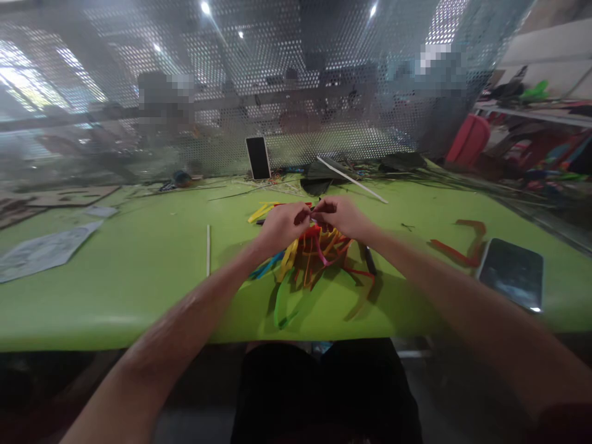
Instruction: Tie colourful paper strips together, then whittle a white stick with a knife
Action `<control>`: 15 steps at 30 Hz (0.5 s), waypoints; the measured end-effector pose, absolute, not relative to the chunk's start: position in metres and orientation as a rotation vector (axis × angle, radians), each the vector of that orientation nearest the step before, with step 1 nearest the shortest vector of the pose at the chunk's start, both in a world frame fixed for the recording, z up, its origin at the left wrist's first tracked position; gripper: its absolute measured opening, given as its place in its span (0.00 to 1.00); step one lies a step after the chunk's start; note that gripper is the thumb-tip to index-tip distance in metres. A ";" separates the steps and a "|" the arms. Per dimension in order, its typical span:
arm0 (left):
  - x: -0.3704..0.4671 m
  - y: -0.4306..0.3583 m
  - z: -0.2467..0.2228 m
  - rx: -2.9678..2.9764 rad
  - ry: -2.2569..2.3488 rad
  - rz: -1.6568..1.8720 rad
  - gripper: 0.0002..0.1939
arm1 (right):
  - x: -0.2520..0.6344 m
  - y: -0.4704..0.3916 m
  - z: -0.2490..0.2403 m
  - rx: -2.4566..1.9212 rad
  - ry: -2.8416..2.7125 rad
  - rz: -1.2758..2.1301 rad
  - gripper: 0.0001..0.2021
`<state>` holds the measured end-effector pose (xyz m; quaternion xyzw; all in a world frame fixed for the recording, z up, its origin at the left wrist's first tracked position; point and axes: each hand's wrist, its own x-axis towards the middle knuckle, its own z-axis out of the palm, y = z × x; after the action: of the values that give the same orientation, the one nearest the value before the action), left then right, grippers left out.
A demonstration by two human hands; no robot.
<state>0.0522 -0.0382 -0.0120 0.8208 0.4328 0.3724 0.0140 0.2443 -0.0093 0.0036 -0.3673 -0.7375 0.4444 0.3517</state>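
Multicoloured flat strips [317, 245], pliable and curling, in red, yellow, orange, blue and green: one loose cluster, mid-tabletop, directly beneath the hands. Tabletop [148, 265]: smooth, green. Left hand [287, 222]: fingers curled, thumb and fingertips pinched on a small pinkish piece [313, 218]. Right hand [341, 217]: likewise curled, fingertips closed on the same piece, beside the left's; finer detail blurred. Also: one red-orange strip [476, 251], angular, at right; one glossy dark phone [512, 274], rounded corners, beside it; one slim pale rod [208, 250], straight, at left; perforated screen [222, 105], behind.

Tabletop [148, 277] smooth, faintly glossy; colored strips [288, 259] matt-looking; lying phone [513, 274] glassy, shiny; printed sheet [50, 250] matt paper.
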 end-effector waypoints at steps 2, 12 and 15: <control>0.053 -0.039 -0.012 2.538 1.359 1.174 0.06 | 0.243 -0.012 0.005 -0.952 -1.906 1.126 0.13; 0.055 -0.040 -0.014 2.582 1.433 1.170 0.04 | 0.241 -0.013 0.003 -0.966 -1.966 1.077 0.07; 0.057 -0.042 -0.015 2.676 1.488 1.153 0.04 | 0.242 -0.010 0.002 -0.968 -2.038 1.064 0.09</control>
<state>0.0572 -0.0423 -0.0155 0.8161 0.4539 0.3517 -0.0650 0.2421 -0.0095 0.0020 -0.3678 -0.7746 0.4045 0.3179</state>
